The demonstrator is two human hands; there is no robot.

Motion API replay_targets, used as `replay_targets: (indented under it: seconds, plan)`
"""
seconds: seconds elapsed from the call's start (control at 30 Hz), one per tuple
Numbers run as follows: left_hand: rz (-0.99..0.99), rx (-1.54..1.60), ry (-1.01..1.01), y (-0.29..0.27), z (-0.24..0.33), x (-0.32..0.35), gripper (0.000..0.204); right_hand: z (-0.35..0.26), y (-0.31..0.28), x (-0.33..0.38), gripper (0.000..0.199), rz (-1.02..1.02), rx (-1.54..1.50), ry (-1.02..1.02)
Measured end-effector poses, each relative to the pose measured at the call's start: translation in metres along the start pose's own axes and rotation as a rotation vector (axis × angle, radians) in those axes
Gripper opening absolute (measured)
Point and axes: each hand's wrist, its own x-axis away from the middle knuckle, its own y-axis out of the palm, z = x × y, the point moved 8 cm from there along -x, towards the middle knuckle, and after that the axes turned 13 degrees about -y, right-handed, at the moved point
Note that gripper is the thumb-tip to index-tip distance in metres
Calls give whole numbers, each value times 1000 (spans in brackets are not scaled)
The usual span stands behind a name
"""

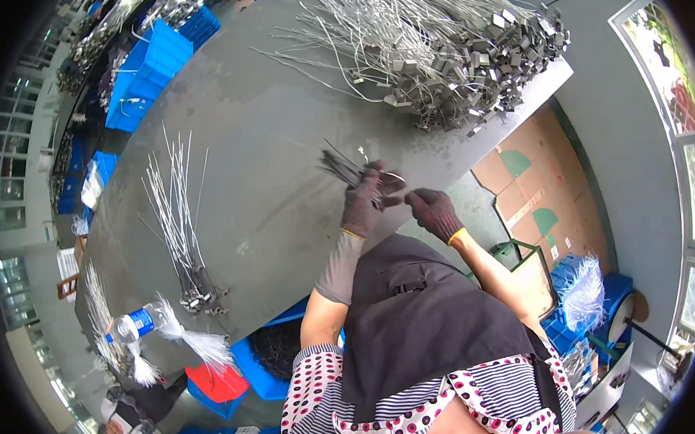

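Both my hands wear dark knit gloves with yellow cuffs, over the grey table point(257, 143) near its front edge. My left hand point(362, 202) is closed around a small bundle of thin dark strips point(340, 165), whose free ends fan out toward the upper left. Motion blurs the bundle, so its exact kind does not show. To its right, my right hand point(435, 212) has its fingers pinched together just beyond the table edge. Whatever lies between those fingertips is too small to make out.
A large heap of silvery wires with small metal block ends point(473, 69) covers the far right. At left lie a smaller wire bundle point(178, 218), a labelled plastic bottle point(137, 325) and white strand bundles point(201, 344). Blue crates point(147, 74) stand beyond; another person point(141, 408) is at lower left.
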Motion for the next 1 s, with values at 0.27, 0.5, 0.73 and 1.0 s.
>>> replay_targets:
  seconds: [0.27,0.5,0.73,1.0]
  plan:
    - [-85,215,153,8,51,17,30,-44,29,-8,31,-261,30,-123]
    - [148,194,219,-40,89,7,25,-31,30,17,33,-255,-536,65]
    - [233,-101,330,-48,114,10,31,-18,4,-10,44,-124,-475,134]
    - [422,-295,224,-3,76,-3,30,-80,46,-100,58,-66,-371,-76]
